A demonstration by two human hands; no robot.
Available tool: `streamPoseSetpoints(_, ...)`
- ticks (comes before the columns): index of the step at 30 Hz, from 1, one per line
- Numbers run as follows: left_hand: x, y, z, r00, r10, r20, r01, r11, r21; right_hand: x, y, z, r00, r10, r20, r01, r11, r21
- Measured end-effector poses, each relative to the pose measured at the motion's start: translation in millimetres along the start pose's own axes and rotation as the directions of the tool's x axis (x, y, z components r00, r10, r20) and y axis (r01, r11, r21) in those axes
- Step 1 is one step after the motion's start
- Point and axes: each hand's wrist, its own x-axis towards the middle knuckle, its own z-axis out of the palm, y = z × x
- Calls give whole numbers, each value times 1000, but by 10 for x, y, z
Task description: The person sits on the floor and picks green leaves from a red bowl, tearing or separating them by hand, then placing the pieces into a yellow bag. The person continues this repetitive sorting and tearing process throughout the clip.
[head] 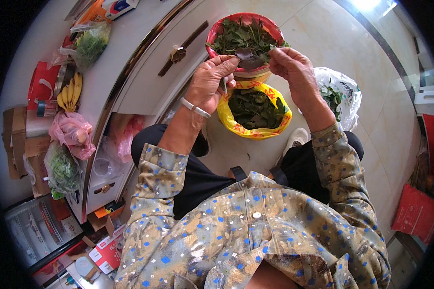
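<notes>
My left hand (215, 77), with a white band on the wrist, pinches a dark purplish leaf (251, 58) at its edge. Out from under its curled fingers pokes a narrow green leaf (223, 86). Across from it, my right hand (294, 68) has its fingertips pinched, a small bit of green (272, 47) showing at them. Both hands are over the near rim of a red-lined bucket (217, 27) heaped with leafy greens (245, 34). Just nearer, between my feet, a yellow plastic bag (255, 133) stands open with dark leaves (256, 108) inside.
A white plastic bag (348, 104) with greens lies right of my right forearm. Along the left runs a white cabinet (155, 76), its top bearing bananas (70, 92), bagged vegetables (91, 45) and a pink bag (72, 132). A red package (417, 213) is at far right.
</notes>
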Motion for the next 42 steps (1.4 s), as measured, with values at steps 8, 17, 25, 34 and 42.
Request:
streamPoseSetpoints(8,-7,13,6,1000,-15,19,15,1000,2,-89,-105,122,984,-106,143,116,991,-65)
streamPoseSetpoints(17,-51,-6,90,1000,12,1,-12,980,197,-117,8,217,954,-95,284,149,973,-174)
streamPoseSetpoints(25,-62,-21,135,996,87,15,-87,949,302,-109,32,208,965,-97,246,153,963,-221)
streamPoseSetpoints(34,-110,-68,237,944,330,-8,-264,770,581,-102,51,239,957,-246,153,289,777,-559)
streamPoseSetpoints(42,-48,-149,236,800,567,196,-510,471,720,-9,89,173,947,-319,21,272,769,-578)
